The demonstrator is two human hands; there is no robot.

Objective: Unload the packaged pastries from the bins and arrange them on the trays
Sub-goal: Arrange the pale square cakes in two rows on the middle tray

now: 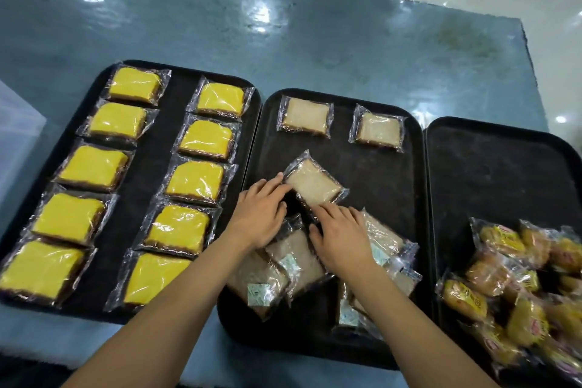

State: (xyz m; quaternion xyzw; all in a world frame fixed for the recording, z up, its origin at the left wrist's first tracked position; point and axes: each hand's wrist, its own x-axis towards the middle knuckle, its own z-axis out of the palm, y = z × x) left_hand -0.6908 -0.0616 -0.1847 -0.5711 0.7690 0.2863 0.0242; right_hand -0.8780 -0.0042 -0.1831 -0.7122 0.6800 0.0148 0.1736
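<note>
Three black trays lie side by side. The left tray [181,98] holds two columns of wrapped yellow cakes [201,138]. On the middle tray [378,198] two wrapped pale pastries [305,115] lie at the far end. A third pale packet [315,184] lies tilted mid-tray. My left hand [261,211] touches its left edge with fairly straight fingers. My right hand [340,230] rests flat-fingered on its near edge. Under my wrists lies a loose pile of pale packets [293,264].
The right tray [504,167] carries a heap of wrapped orange buns [504,287] at its near end. A clear plastic bin [19,142] shows at the left edge. The trays sit on a glossy blue-grey table [315,50].
</note>
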